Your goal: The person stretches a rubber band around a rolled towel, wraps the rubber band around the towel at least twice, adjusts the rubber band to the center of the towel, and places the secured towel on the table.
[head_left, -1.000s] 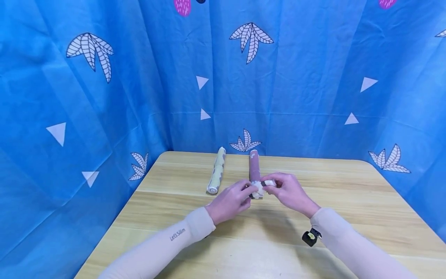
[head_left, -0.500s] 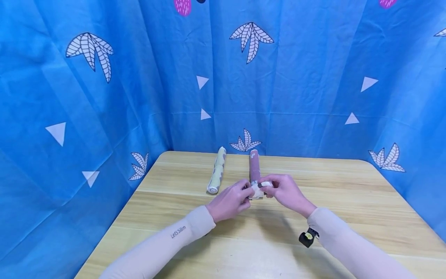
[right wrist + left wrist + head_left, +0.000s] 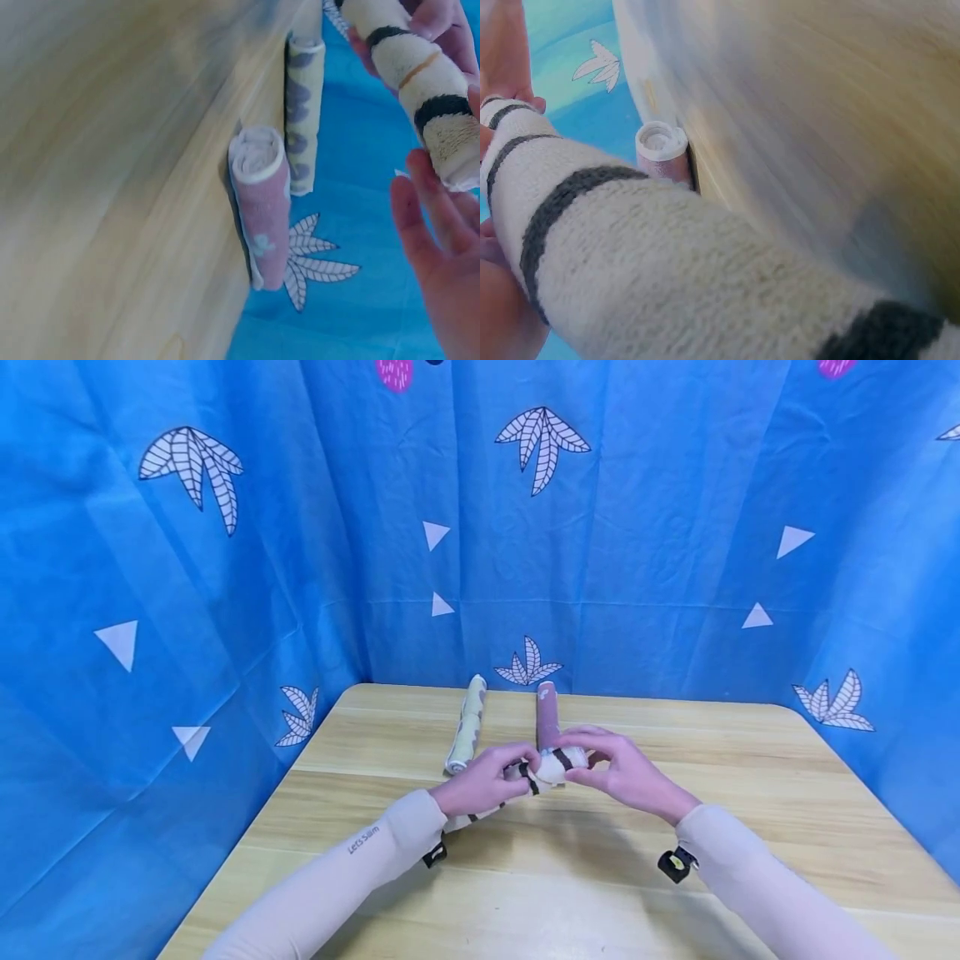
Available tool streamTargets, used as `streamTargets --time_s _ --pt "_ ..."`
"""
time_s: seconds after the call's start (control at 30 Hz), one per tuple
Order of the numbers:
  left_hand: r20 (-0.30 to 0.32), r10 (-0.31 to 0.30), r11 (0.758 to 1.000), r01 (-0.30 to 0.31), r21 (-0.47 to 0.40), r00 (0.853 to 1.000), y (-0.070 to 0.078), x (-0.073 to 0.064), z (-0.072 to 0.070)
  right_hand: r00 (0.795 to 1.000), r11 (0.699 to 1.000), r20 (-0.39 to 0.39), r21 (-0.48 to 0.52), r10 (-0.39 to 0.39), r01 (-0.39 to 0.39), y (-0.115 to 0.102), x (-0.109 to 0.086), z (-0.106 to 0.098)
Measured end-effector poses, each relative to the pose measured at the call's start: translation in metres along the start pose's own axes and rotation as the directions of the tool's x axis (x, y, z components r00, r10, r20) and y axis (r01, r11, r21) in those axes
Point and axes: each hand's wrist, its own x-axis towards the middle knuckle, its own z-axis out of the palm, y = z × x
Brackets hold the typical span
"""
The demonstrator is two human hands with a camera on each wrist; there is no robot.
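A cream rolled towel with dark stripes is held above the table between both hands. My left hand grips it around its middle, and the roll's other end runs out below the left wrist. At the right end, my right hand holds the roll between thumb and fingers. Up close in the left wrist view, the striped towel crosses the frame; in the right wrist view the towel's end meets the right hand's fingertips. Behind the hands lies a pink rolled towel, its near end partly covered.
Left of the pink roll lies a pale green rolled towel with grey spots. Both rolls point toward the back of the wooden table. A blue patterned curtain hangs behind and along the sides.
The striped roll, mostly hidden before, now shows as a long piece slanting down to the left. My left hand has shifted slightly left, and the right hand's thumb and fingers have spread wider.
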Motion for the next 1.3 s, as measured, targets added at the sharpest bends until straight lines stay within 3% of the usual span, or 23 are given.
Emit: streamTargets --time_s 0.2,0.27,0.33,0.4,0.5,0.57,0.67,0.8,0.9,0.97,1.03,1.2,1.3 --pt "-0.023 -0.009 1.0 0.009 -0.014 1.0 0.0 0.0 0.002 0.994 0.989 -0.004 -0.096 -0.11 0.109 0.003 0.0 0.0" --pt "-0.061 0.014 0.999 -0.011 0.049 0.998 0.002 0.0 0.006 0.993 0.988 -0.026 -0.104 -0.117 0.114 0.003 0.0 0.001" --pt "-0.104 0.065 0.982 -0.045 0.183 0.992 0.004 -0.002 0.012 0.993 0.988 -0.042 -0.112 -0.11 0.105 0.002 0.001 0.001" --pt "-0.138 0.149 0.93 -0.091 0.355 0.979 0.004 -0.003 0.018 0.994 0.988 -0.055 -0.125 -0.096 0.088 0.001 0.001 0.002" --pt "-0.149 0.288 0.818 -0.162 0.552 0.946 0.004 -0.005 0.023 0.994 0.989 -0.069 -0.129 -0.08 0.07 -0.001 0.002 0.002" --pt "-0.141 0.363 0.763 -0.207 0.612 0.921 0.004 -0.006 0.025 0.995 0.99 -0.076 -0.129 -0.069 0.059 -0.003 0.002 0.002" --pt "-0.126 0.442 0.703 -0.256 0.664 0.888 0.005 -0.005 0.025 0.995 0.991 -0.088 -0.126 -0.052 0.041 -0.003 0.003 0.002" --pt "-0.081 0.502 0.616 -0.29 0.732 0.861 0.005 -0.003 0.025 0.994 0.991 -0.109 -0.134 -0.03 0.015 -0.002 0.002 0.002" --pt "-0.038 0.514 0.548 -0.294 0.783 0.857 0.004 -0.001 0.025 0.993 0.989 -0.12 -0.151 -0.018 -0.001 -0.003 0.003 0.003" --pt "-0.02 0.506 0.519 -0.286 0.806 0.862 0.005 -0.001 0.025 0.992 0.986 -0.121 -0.169 -0.021 0.0 -0.004 0.004 0.004" --pt "-0.016 0.489 0.507 -0.27 0.818 0.872 0.005 0.0 0.026 0.993 0.982 -0.117 -0.19 -0.028 0.005 -0.005 0.005 0.005" --pt "-0.033 0.443 0.515 -0.224 0.827 0.896 0.006 0.003 0.031 0.993 0.975 -0.111 -0.22 -0.034 0.009 -0.008 0.007 0.006" --pt "-0.036 0.429 0.515 -0.212 0.831 0.903 0.008 0.003 0.033 0.994 0.976 -0.107 -0.22 -0.023 -0.001 -0.008 0.007 0.006"
